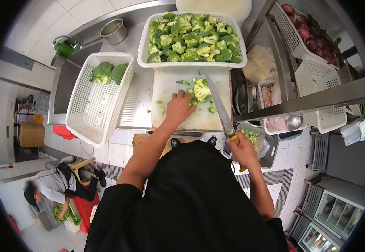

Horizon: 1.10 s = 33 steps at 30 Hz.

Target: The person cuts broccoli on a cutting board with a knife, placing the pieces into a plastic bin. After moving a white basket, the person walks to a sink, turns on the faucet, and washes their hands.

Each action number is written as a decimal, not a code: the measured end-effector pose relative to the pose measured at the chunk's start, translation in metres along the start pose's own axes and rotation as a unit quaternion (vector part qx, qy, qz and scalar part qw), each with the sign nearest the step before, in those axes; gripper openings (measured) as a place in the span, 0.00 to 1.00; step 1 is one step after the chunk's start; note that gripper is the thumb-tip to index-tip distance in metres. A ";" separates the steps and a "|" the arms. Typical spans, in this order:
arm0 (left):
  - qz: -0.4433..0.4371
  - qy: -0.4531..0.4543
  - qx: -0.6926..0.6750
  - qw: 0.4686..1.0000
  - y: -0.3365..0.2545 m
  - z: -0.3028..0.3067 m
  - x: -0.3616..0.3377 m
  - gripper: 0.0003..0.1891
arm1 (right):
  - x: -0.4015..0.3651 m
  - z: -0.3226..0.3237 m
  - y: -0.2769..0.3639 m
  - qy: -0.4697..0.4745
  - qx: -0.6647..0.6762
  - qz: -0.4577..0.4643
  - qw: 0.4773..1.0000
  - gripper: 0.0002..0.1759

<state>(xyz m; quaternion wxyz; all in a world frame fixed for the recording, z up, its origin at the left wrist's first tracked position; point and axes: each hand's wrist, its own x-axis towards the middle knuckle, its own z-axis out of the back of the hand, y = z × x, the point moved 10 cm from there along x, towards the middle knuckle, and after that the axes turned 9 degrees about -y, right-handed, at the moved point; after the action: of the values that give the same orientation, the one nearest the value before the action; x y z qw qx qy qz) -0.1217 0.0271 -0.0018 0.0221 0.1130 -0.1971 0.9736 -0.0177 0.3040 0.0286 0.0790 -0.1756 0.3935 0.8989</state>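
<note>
One broccoli head (201, 90) lies on the board (164, 86). The left hand (180, 108) sits just beside it, fingers loosely bent; whether they grip anything, I cannot tell. The right hand (243, 148) wraps round the knife (220, 106), hiding much of its handle (234, 137).

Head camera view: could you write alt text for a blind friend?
A person's right hand holds a knife beside a broccoli piece on a white cutting board, the left hand close by. Behind sits a white basket heaped with cut broccoli; another, at left, holds two heads.
</note>
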 end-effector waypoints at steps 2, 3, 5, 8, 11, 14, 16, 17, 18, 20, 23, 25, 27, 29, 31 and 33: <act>0.012 0.016 -0.057 0.998 0.001 -0.010 0.003 0.23 | -0.003 0.004 -0.007 -0.014 0.004 -0.015 1.000 0.24; 0.022 0.021 -0.102 0.994 0.004 -0.010 0.004 0.21 | -0.005 0.006 -0.011 -0.010 0.000 -0.023 1.000 0.24; 0.042 0.016 -0.139 0.989 0.012 -0.006 0.005 0.20 | -0.011 0.009 -0.020 -0.032 0.010 -0.014 0.999 0.23; 0.049 -0.023 -0.201 0.978 0.017 0.020 0.029 0.19 | -0.017 0.013 -0.038 -0.050 0.049 -0.033 0.997 0.22; 0.129 0.013 -0.251 0.959 0.005 0.064 0.091 0.21 | -0.021 0.013 -0.041 -0.036 0.076 -0.065 0.994 0.22; 0.127 -0.029 -0.297 0.946 -0.025 0.111 0.173 0.24 | -0.018 0.008 -0.048 -0.036 0.081 -0.063 0.994 0.23; 0.063 -0.229 -0.307 0.922 -0.037 0.156 0.214 0.23 | -0.016 0.013 -0.048 -0.056 0.068 -0.039 0.995 0.23; 0.060 -0.226 -0.307 0.922 -0.042 0.160 0.217 0.23 | -0.017 0.016 -0.047 -0.064 0.052 -0.030 0.996 0.22; 0.022 -0.248 -0.307 0.919 -0.064 0.187 0.213 0.20 | -0.019 0.018 -0.048 -0.070 0.036 -0.024 0.997 0.22; -0.049 -0.162 -0.290 0.942 -0.091 0.171 0.198 0.17 | -0.028 0.023 -0.052 -0.070 0.058 -0.058 0.994 0.22; -0.111 0.221 -0.156 0.956 -0.102 0.046 0.135 0.22 | -0.033 0.022 -0.075 -0.070 0.091 -0.076 0.991 0.22; -0.283 0.140 -0.017 0.949 -0.089 -0.005 0.099 0.28 | -0.039 0.029 -0.082 -0.046 0.086 -0.073 0.993 0.21; -0.225 0.194 -0.069 0.952 -0.059 -0.040 0.090 0.29 | -0.045 0.039 -0.077 0.003 0.043 -0.073 0.996 0.20; -0.166 0.244 -0.120 0.948 -0.045 -0.049 0.087 0.29 | -0.047 0.038 -0.066 0.075 -0.029 -0.047 0.996 0.20; -0.157 0.256 -0.146 0.943 -0.050 -0.038 0.084 0.23 | -0.039 0.027 -0.050 0.110 -0.078 0.017 0.991 0.21; -0.146 0.227 -0.191 0.944 -0.054 -0.013 0.087 0.22 | -0.028 -0.003 -0.029 0.178 -0.154 0.094 0.967 0.24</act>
<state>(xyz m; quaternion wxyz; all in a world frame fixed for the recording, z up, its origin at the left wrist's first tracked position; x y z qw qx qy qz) -0.2044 0.0819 0.0267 0.2290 -0.0902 -0.3507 0.9035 0.0173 0.3214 0.0175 -0.1056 -0.3049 0.2725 0.9064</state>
